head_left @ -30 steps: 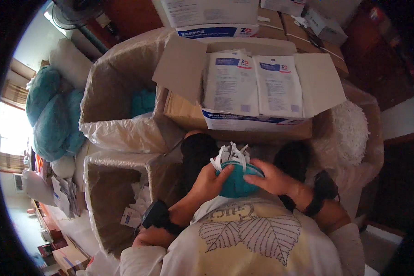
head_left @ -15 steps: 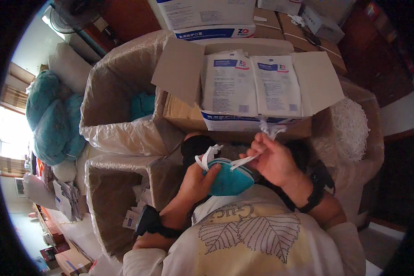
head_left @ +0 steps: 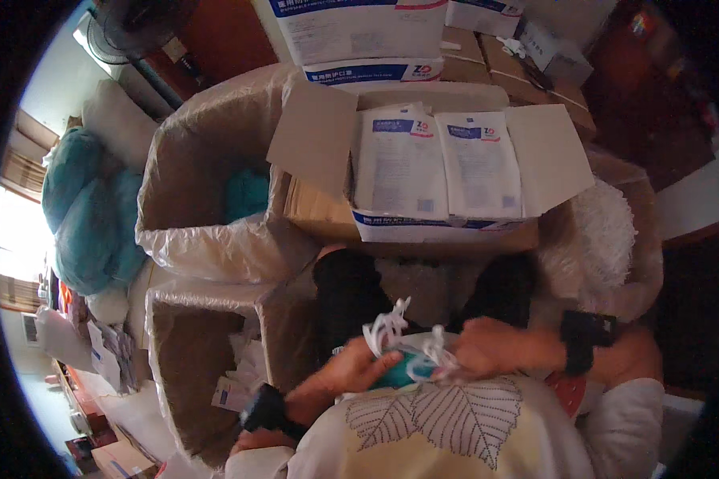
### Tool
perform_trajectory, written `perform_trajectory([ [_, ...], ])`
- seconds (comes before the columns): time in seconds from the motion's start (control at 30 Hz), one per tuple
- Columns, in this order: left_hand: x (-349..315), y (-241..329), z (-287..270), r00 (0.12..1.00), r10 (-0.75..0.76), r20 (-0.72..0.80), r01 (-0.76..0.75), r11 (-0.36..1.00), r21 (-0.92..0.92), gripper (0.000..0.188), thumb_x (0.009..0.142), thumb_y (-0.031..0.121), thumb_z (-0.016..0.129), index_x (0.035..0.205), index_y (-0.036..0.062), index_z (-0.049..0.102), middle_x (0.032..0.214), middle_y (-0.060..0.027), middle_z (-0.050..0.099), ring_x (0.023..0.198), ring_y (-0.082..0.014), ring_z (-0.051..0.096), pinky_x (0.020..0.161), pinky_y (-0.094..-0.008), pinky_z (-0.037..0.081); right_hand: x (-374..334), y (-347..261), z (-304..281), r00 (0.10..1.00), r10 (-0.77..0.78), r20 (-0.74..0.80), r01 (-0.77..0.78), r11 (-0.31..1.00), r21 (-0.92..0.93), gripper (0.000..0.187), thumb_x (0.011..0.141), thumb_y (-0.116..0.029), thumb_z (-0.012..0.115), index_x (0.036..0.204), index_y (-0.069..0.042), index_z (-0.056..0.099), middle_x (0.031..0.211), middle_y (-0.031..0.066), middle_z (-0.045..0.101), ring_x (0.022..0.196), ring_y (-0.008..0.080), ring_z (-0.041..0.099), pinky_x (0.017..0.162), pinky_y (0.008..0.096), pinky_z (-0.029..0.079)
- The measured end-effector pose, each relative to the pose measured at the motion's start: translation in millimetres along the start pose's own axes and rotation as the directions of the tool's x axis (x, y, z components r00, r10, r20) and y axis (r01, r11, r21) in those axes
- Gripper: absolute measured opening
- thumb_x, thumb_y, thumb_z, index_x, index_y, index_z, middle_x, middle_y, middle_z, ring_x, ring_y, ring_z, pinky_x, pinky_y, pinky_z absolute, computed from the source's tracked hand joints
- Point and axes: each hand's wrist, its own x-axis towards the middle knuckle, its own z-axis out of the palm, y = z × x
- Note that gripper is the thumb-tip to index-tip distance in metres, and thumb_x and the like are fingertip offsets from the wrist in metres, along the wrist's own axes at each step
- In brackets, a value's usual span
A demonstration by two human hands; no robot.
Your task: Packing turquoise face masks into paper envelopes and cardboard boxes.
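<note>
A teal cup-shaped face mask sits low in front of my shirt, partly covered by my hands and its white straps. My left hand is closed on the mask's left side, thumb across the teal shell. White looped straps stick up above these fingers. On the other side my right hand, a little blurred, is closed with its fingertips at a second bunch of white straps. Beyond my knees stands an opened carton holding white mask packets in two stacks.
Plastic-lined boxes stand at my left: the far one has teal masks inside, the near one white packets. At right, a lined box holds a heap of white straps. Stacked cartons rise behind. Filled teal bags lie far left.
Both hands have come down and closer to my body with the mask. My right hand has lowered from near the carton, its forearm now lying sideways. The view has tilted slightly.
</note>
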Motion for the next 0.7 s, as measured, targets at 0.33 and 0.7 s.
perform_trajectory([
  [0.33,-33,-46,-37,0.660,-0.743,-0.106,0.224,0.330,-0.917,0.035,0.088,0.036,0.044,0.101,0.0045,0.053,0.089,-0.0065,0.059,0.080,-0.0176,0.058,0.071,-0.0295,0.047,-155,103,65,0.632,0.733,-0.251,-0.580,0.662,0.475,0.018,0.078,-0.019,0.055,0.090,-0.005,0.059,0.076,0.0165,0.060,0.070,0.0282,0.059,0.063,0.0385,0.045],
  [0.7,15,-47,0,0.861,-0.409,0.303,0.319,-0.028,-0.947,0.033,0.088,0.030,0.046,0.110,0.0055,0.048,0.089,-0.0062,0.058,0.080,-0.0176,0.056,0.073,-0.0288,0.045,19,-3,-66,0.651,-0.248,-0.718,0.396,0.917,0.042,0.056,0.071,-0.033,0.066,0.115,-0.006,0.048,0.093,0.0115,0.055,0.084,0.0266,0.053,0.076,0.0356,0.040],
])
